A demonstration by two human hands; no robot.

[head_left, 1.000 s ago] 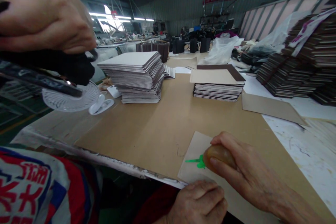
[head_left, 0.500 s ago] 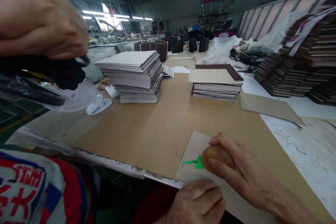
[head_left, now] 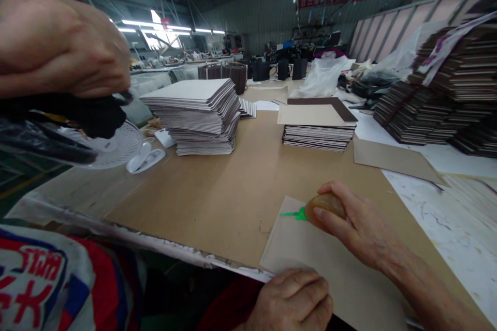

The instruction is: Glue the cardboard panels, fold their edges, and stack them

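A brownish squeeze glue bottle (head_left: 324, 208) with a green nozzle lies in my right hand (head_left: 357, 222), fingers and thumb wrapped around it. The nozzle points left, over the far left part of a beige cardboard sheet (head_left: 303, 243). That sheet lies at the near edge of the table. My left hand (head_left: 293, 297) is at the sheet's near edge, fingers curled and closed on it, the thumb hidden. Whether the nozzle tip touches the sheet I cannot tell.
A tall stack of pale boards (head_left: 202, 114) stands ahead left, a lower stack (head_left: 316, 137) ahead right. Dark bundled boards (head_left: 458, 83) rise at right. A loose board (head_left: 396, 160) lies nearby. Another person's hand (head_left: 62, 46) and a white fan (head_left: 116, 147) are at left.
My right hand has moved the glue bottle slightly away from me and right, along the cardboard sheet. My left hand stays at the sheet's near edge.
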